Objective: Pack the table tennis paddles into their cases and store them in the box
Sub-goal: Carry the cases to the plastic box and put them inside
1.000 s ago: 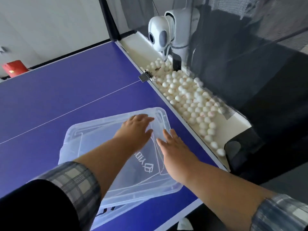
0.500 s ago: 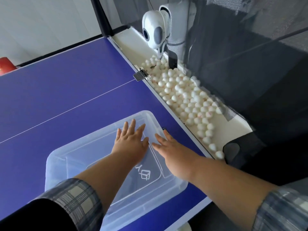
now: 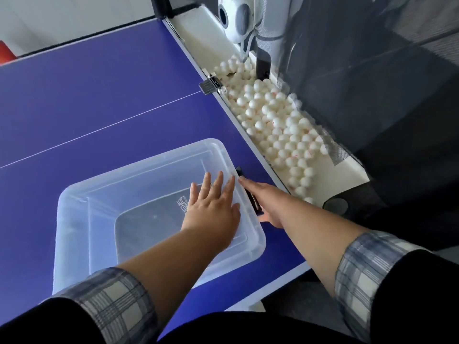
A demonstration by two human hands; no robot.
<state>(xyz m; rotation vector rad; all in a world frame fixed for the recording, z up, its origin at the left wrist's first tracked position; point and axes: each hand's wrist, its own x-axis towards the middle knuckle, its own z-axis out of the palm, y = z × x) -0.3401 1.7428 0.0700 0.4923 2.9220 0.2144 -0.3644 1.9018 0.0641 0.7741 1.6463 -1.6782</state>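
A clear plastic box (image 3: pixel 74 244) stands on the blue table near its right edge, with its clear lid (image 3: pixel 139 180) lying flat on top. Through the lid a dark paddle case (image 3: pixel 154 219) with a white logo shows inside. My left hand (image 3: pixel 213 207) rests flat on the right part of the lid, fingers spread, holding nothing. My right hand (image 3: pixel 264 198) lies along the box's right side, fingers over the black latch (image 3: pixel 255 207) and thumb under it. No loose paddle is in view.
The blue table tennis table (image 3: pixel 99 95) stretches left and away. Along its right edge runs a white tray (image 3: pixel 347 170) with many white balls (image 3: pixel 280 130), and a white ball machine (image 3: pixel 236 16) stands at its far end. Dark netting hangs behind. A metal clamp (image 3: pixel 211 85) sits on the edge.
The tilted lid has come down flat onto the box. My right hand has slid off the lid to the latch on the right side; my left hand stays pressed on top.
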